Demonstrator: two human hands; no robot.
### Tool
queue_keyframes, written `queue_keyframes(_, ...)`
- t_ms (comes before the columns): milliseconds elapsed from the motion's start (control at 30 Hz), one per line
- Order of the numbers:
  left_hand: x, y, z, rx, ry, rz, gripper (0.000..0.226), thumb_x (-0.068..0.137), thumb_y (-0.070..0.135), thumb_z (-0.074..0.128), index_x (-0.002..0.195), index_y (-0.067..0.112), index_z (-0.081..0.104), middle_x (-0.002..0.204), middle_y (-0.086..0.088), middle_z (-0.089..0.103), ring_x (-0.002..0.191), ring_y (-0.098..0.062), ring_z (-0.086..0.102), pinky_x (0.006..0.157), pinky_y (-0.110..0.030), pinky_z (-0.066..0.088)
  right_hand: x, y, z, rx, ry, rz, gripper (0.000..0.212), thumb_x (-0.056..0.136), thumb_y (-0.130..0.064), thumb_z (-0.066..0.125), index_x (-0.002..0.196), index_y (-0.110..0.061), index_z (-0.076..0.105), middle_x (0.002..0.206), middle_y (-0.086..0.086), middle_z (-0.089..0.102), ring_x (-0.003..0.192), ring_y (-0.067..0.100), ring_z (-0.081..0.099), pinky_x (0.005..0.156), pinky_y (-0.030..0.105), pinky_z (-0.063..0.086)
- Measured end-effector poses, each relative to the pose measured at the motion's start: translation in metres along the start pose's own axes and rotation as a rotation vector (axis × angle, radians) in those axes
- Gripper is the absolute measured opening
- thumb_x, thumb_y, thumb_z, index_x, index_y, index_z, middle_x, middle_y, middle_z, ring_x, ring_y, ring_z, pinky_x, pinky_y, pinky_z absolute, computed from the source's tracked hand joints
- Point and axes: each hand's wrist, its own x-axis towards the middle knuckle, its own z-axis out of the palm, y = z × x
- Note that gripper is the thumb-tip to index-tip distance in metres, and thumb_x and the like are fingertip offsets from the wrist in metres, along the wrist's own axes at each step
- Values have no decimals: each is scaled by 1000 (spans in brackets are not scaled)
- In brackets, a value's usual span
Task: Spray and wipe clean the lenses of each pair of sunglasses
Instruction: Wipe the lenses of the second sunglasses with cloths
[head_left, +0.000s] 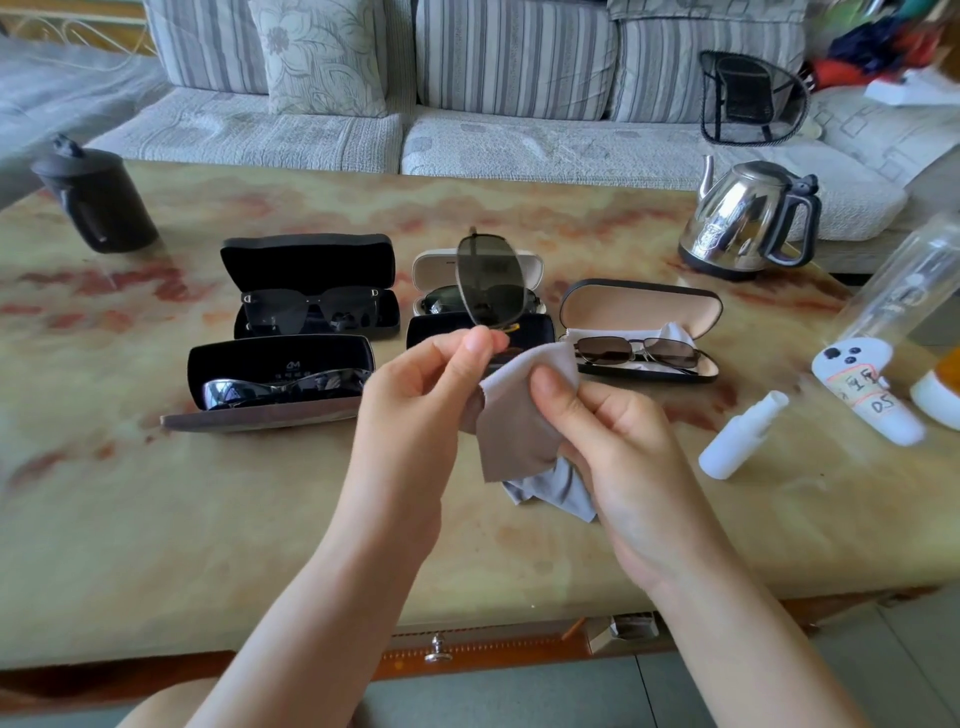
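1. The left hand (415, 395) pinches the held sunglasses (488, 280) at the lower end of the frame, between thumb and fingertips. It holds them above the surface (208, 519) with one dark lens standing upright and facing the camera.
2. The right hand (613, 441) grips a grey cleaning cloth (519, 410) with the thumb pressed on top. The cloth is bunched just beside the pinched end of the frame, and its loose tail hangs down to the surface. I cannot tell whether the cloth touches the lens.
3. The sunglasses look light, with a thin metal rim, so they likely flex at the hinges and would twist under a hard squeeze. The lens probably smears and scratches easily. The rim or bridge seems the safest place to hold them, with bare fingers kept off the lens.
4. The cloth is soft and limp. Folding it over both faces of the lens would probably support the lens during rubbing.
5. A small white spray bottle (737, 436) lies on its side on the surface to the right, well apart from both hands. Its smooth plastic could be slippery if wet.
6. Other pairs sit in open cases behind the hands: black sunglasses (311, 306), a silver wraparound pair (280, 384) and a metal-framed pair (639, 351).
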Motion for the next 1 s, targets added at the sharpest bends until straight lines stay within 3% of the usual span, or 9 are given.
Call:
queue_keyframes(200, 4, 6, -9, -101, 27, -66, 25, 79, 39, 59, 85, 18, 71, 78, -10, 58, 73, -20, 50, 72, -34, 40, 0, 8, -2, -119, -115, 11, 72, 75, -63, 67, 89, 8, 64, 86, 49, 47, 71, 41, 52, 71, 54, 44)
queue_keyframes(333, 7, 8, -17, -21, -46, -64, 21, 87, 33, 57, 83, 17, 69, 61, 9, 61, 59, -6, 52, 54, -20, 39, 0, 6, -5, -171, -190, 35, 54, 77, -59, 68, 93, -8, 73, 91, 44, 54, 81, 31, 53, 75, 53, 41)
queue_keyframes(433, 10, 9, -24, 81, -127, -21, 20, 86, 37, 65, 76, 21, 71, 69, 9, 65, 67, -5, 57, 72, -26, 44, -1, 0, -12, -222, -202, 23, 44, 86, -48, 64, 88, -5, 73, 80, 31, 64, 75, 29, 54, 74, 53, 50)
queue_keyframes(533, 11, 13, -29, 159, -193, 11, 24, 81, 41, 61, 77, 20, 71, 72, 11, 66, 74, -3, 59, 83, -28, 40, 0, -9, -19, -181, -109, -50, 52, 84, -47, 56, 86, 4, 66, 80, 32, 65, 71, 29, 60, 68, 28, 52)
queue_keyframes(667, 7, 15, -27, 237, -314, 18, 27, 79, 41, 56, 77, 18, 70, 75, 12, 68, 76, -2, 60, 79, -20, 41, 9, -7, -20, -93, -13, -152, 60, 78, -64, 61, 86, -4, 65, 85, 20, 64, 87, 18, 57, 88, 38, 45)
queue_keyframes(767, 6, 14, -24, 279, -379, -3, 25, 78, 42, 59, 75, 20, 72, 73, 5, 69, 76, -4, 62, 76, -14, 43, 9, -11, -13, 7, -31, -101, 48, 77, -50, 59, 81, -2, 65, 78, 11, 62, 73, 22, 60, 69, 30, 55)
queue_keyframes(867, 5, 9, -21, 342, -367, 2, 22, 78, 47, 67, 78, 27, 76, 90, -17, 71, 85, -29, 64, 92, -42, 47, 7, -14, -5, 27, -69, -60, 29, 73, -38, 70, 74, -10, 74, 73, 7, 69, 69, 28, 59, 59, 24, 52)
queue_keyframes(933, 5, 7, -19, 368, -328, 1, 16, 81, 42, 67, 81, 28, 76, 92, -16, 72, 95, -39, 64, 96, -51, 45, 8, -14, -3, 38, -42, -53, 17, 69, -32, 73, 69, -15, 76, 69, 3, 70, 66, 16, 63, 60, 19, 51)
queue_keyframes(1000, 5, 6, -18, 393, -313, 9, 14, 88, 32, 67, 79, 24, 76, 88, -7, 75, 90, -29, 67, 92, -43, 49, 7, -15, -3, 108, -18, -10, 15, 67, -28, 70, 67, -14, 76, 69, 5, 71, 64, 14, 65, 56, 20, 52)
